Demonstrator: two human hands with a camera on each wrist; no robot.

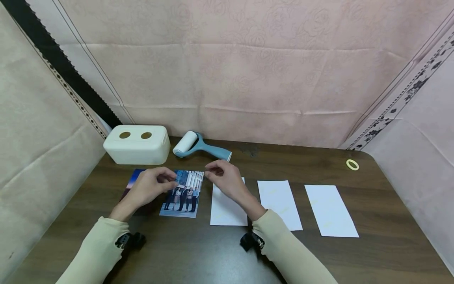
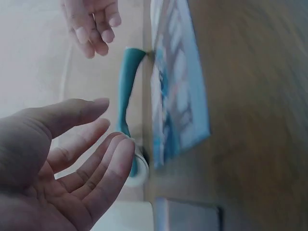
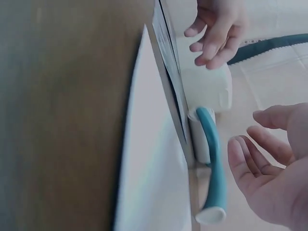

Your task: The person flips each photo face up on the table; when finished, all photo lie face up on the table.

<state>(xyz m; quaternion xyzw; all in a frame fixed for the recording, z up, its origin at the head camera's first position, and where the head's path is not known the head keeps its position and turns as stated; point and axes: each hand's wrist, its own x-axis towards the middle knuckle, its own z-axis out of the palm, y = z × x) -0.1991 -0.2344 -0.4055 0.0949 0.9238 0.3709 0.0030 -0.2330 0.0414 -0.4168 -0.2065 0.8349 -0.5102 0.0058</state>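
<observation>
Group photo, left hand and right hand raised near it, loosely curved, empty

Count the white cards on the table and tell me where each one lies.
3. The first card lies right of the photo, partly behind the right hand; the second card is next along; the third card is farthest right. Any stacked underneath would be hidden.

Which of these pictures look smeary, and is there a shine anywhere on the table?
Head view: fairly clear, the people in the photo can be made out, and a soft, pale shine lies on the near part of the table; left wrist view: hazy, with the photo blurred and the wood smeared; right wrist view: hazy too, the wood blurred and the nearest card soft-edged.
</observation>
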